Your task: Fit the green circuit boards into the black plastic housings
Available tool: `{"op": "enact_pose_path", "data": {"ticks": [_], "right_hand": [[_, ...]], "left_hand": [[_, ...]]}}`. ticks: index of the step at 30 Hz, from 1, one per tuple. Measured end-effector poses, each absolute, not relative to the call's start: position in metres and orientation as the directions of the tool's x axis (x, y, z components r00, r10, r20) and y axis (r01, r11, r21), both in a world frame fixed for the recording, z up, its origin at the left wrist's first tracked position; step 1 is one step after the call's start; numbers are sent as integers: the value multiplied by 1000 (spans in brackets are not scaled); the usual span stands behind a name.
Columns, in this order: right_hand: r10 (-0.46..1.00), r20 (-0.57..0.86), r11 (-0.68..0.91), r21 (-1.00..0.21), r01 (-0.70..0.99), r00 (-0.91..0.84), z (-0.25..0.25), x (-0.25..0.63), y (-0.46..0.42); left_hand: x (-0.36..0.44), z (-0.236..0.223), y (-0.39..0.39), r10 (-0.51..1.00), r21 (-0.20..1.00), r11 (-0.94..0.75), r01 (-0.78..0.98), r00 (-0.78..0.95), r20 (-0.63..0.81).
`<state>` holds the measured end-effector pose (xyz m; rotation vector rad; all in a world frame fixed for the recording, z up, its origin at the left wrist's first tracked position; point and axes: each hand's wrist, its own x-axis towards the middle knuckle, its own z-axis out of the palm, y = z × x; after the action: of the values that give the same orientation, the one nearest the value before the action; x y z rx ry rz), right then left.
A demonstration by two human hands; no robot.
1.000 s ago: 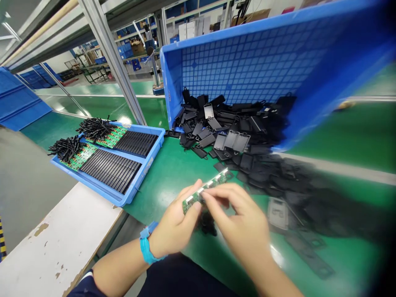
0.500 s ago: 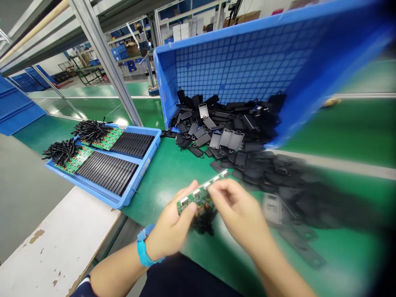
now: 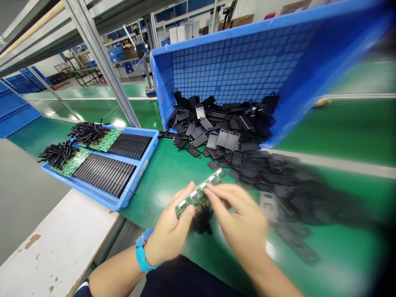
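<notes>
Circuit-board strip (image 3: 198,199), tilted over the green bench (image 3: 151,177): I judge it light, stiff and fragile, best held by its edges, clear of the white connectors (image 3: 182,204). I see the left hand (image 3: 170,231) clamped on its lower end; the right hand (image 3: 244,220) has fingertips close together at one connector, grip unclear.

I record the left hand (image 3: 168,231) and right hand (image 3: 243,220) as bare. Left wrist (image 3: 150,251): turquoise band (image 3: 141,259) with a darker blue piece (image 3: 144,238). Left sleeve (image 3: 84,291): dark navy, white stripe (image 3: 83,284). Garment (image 3: 188,279) over the torso: dark navy.
</notes>
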<state>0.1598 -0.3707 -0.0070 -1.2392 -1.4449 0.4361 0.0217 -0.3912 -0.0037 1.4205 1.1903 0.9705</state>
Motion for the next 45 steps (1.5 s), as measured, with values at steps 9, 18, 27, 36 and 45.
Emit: {"op": "enact_pose_path", "data": {"ticks": [9,18,27,36,45], "right_hand": [[934,353,304,-861,409,48,2,170,-363],[992,116,102,-962,253,41,-5,184,-363],[959,186,158,-977,142,214,-16,178,-352],[821,499,341,-818,464,277,-14,172,-363],[935,355,315,-855,412,22,-9,190,-348]], "left_hand": [[19,-2,-393,976,963,-74,260,216,17],[20,-9,-393,988,987,7,161,151,-32],[16,-10,-395,981,960,-50,274,196,-5],[16,-11,-397,978,952,-82,295,207,21],[12,-13,-396,973,936,-140,322,219,70]]}}
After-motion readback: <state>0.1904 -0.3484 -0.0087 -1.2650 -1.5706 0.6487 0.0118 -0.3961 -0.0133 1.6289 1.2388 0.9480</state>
